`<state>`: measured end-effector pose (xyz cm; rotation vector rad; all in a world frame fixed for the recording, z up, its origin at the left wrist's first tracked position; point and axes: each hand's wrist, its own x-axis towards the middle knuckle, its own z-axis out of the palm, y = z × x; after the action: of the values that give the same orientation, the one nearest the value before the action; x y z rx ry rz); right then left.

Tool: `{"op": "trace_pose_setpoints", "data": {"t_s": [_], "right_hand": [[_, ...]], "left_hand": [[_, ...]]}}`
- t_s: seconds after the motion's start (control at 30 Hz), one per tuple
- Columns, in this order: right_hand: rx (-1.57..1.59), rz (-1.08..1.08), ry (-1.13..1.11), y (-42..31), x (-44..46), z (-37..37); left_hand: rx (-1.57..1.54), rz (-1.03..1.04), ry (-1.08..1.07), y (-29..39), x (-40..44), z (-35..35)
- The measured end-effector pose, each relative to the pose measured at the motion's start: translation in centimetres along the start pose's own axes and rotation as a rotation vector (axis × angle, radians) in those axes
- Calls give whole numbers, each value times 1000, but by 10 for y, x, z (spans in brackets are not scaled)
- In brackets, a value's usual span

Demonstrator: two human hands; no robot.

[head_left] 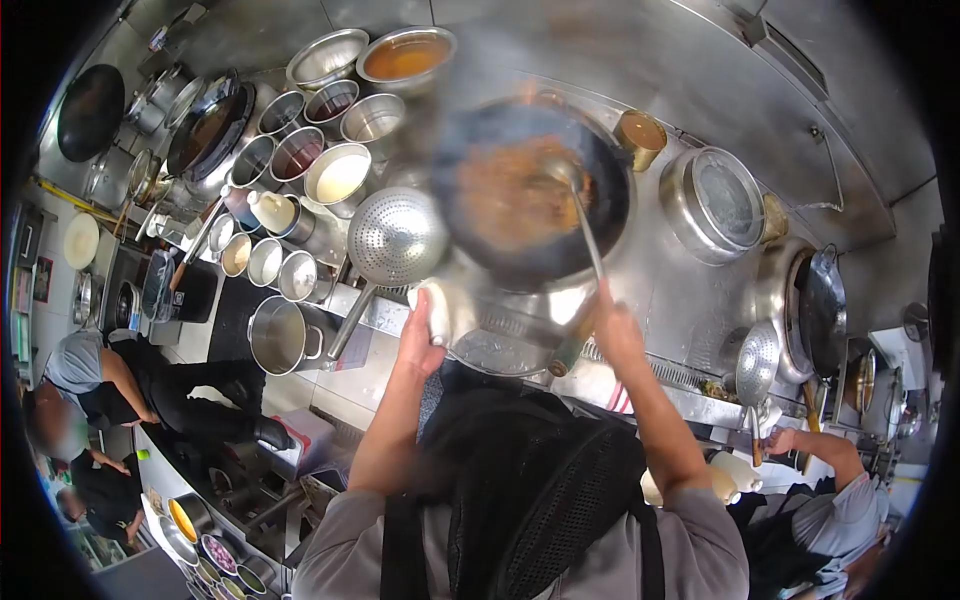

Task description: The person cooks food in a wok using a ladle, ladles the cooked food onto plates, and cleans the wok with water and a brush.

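The right hand (617,328) had its grip closed around the long-handled metal ladle (588,235), whose bowl was in the brown food (515,190) inside the round black wok (608,190). The left hand (422,342) grasped a white cloth (449,312) beside the wok's near edge. A perforated steel strainer (397,235) lay left of the wok.

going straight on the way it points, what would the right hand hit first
Likely the near rim of the wok; the right hand, gripping the ladle, points along its handle that way. Depth is unclear, so it might pass over the rim towards the food instead.
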<state>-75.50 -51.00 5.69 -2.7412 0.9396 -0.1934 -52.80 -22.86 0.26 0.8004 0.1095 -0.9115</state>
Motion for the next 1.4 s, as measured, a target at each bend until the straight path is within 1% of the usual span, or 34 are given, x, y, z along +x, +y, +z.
{"op": "trace_pose_setpoints", "data": {"t_s": [0.07, 0.1, 0.2, 0.23, 0.27, 0.3, 0.33, 0.37, 0.4, 0.43, 0.5, 0.53, 0.6, 0.7, 0.8, 0.83, 0.93, 0.97, 1.03, 1.13, 1.17, 1.27, 1.33, 1.4], "right_hand": [[156, -22, 2, -12, -37, -5], [236, -30, 3, -21, -46, -12], [723, 294, -344, -65, -20, -62], [737, 346, -369, -62, -5, -58], [666, 224, -250, -54, -3, -43], [596, 97, -127, -44, 3, -23], [525, -30, -4, -40, 9, -13], [467, -8, 40, -44, 9, -16], [384, 30, 51, -43, 12, -16], [299, 68, 63, -41, 18, -17], [164, 140, 54, -41, 35, -25], [181, 163, 55, -43, 46, -25], [218, 205, 54, -46, 69, -22], [359, 78, 71, -45, 94, -3], [410, 40, -56, -51, 98, -6], [434, -9, -61, -50, 94, -5], [378, -217, -43, -41, 71, -3], [290, -211, -91, -36, 62, -7], [118, -193, -189, -23, 40, -19], [-160, -190, -172, 3, 8, -37], [-239, -151, -199, 8, -2, -51], [-385, -75, -214, 8, -19, -102], [-445, -12, -218, -15, -26, -148], [-373, 0, -179, -40, -35, -193]], "left_hand": [[-44, -47, 14, -6, 8, 13], [-52, -107, 11, -2, 5, 32], [-9, -208, 40, 4, 6, 91], [14, -243, 10, -7, 22, 94], [38, -277, -20, -19, 37, 95], [42, -209, 36, -27, 48, 101], [162, -129, 52, -39, 65, 94], [286, -54, 68, -57, 84, 76], [409, 21, 81, -57, 91, 74], [331, -11, 118, -56, 96, 71], [272, -127, 84, -44, 96, 68], [242, -184, 68, -36, 97, 65], [266, -191, 10, -27, 102, 55], [293, -232, -39, -18, 108, 49], [313, -246, -30, -10, 110, 46], [315, -242, -20, -10, 111, 46], [331, -238, -6, -11, 113, 45], [339, -238, -4, -12, 114, 44], [349, -221, -18, -8, 110, 47], [369, -190, 14, -7, 107, 49], [376, -180, 34, -9, 108, 49], [332, -178, 91, -6, 102, 57], [309, -232, 34, -9, 110, 45], [242, -306, -19, -12, 118, 37]]}}
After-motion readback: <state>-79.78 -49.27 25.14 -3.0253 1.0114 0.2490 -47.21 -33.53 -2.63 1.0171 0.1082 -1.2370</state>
